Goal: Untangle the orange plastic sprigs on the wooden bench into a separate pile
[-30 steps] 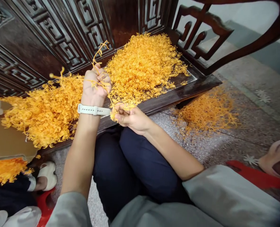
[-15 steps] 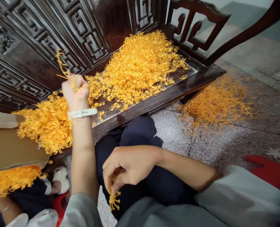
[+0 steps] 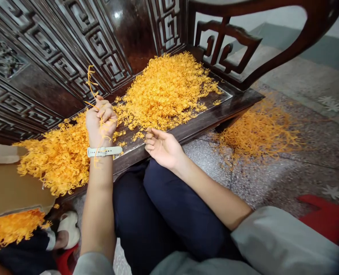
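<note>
My left hand [image 3: 102, 118], with a pale watch on the wrist, is closed around thin yellow-orange plastic strips [image 3: 91, 82]. One branched strip sticks up above the fist, and another dangles over the wrist. Beside the bench's front edge, my right hand [image 3: 163, 149] is turned palm up with its fingers loosely curled and apart; I see nothing held in it. Just beyond its fingertips, small yellow claw-like plastic pieces [image 3: 138, 136] lie scattered. A large heap of such pieces [image 3: 169, 91] covers the bench seat, and a second heap [image 3: 63, 156] spreads behind and left of my left forearm.
The dark carved wooden bench [image 3: 212, 114] has a latticed back and a curved armrest [image 3: 286, 57]. On the speckled floor lies a pile of thin orange strips [image 3: 261, 131]. At lower left are a cardboard box [image 3: 14, 191], more orange pieces [image 3: 11, 229] and another person's shoe [image 3: 68, 229].
My right hand has gone from above my lap, where it pinched a yellow claw-like piece, up to the bench edge, and that piece no longer shows. My left hand still grips the strips.
</note>
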{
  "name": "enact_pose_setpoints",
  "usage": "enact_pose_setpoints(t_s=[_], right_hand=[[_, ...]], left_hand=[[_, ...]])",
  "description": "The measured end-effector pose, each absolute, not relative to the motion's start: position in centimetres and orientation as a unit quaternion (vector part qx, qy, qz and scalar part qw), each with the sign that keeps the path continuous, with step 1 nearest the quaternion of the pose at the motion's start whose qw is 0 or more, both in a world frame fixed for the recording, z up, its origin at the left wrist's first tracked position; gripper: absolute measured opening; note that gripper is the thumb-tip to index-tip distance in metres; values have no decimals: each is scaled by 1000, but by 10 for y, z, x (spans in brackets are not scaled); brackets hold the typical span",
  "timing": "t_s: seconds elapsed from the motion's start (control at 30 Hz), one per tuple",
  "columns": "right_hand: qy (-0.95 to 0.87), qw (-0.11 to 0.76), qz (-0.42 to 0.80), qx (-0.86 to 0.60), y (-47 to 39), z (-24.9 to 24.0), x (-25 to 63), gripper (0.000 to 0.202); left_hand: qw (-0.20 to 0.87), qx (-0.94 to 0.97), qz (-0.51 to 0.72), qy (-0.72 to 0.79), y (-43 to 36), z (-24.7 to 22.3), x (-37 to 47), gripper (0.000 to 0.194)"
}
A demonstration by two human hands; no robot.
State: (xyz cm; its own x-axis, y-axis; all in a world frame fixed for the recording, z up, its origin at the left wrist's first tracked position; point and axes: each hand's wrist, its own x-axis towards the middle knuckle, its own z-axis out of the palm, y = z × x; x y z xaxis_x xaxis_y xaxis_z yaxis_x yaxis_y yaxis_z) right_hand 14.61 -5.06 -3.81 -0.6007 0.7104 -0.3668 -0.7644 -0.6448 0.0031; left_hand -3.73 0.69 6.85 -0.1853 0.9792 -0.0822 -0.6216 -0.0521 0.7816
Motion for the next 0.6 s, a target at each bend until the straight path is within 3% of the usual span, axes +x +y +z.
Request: enact_pose_setpoints(t_s=[0.07, 0.13, 0.3, 0.6], right_hand=[[62, 438, 869, -223, -52, -38, 146, 6], [49, 428, 867, -251, -52, -38, 145, 19], [-35, 383, 906, -177, -51, -38, 143, 42], [56, 423, 891, -156, -42, -47, 142, 31]], left_hand=[[605, 246, 671, 352, 4, 70, -33, 40], [633, 251, 639, 357, 1, 72, -30, 35], [695, 276, 531, 399, -2, 76, -23, 24], [686, 346, 406, 495, -8, 82, -6, 27]])
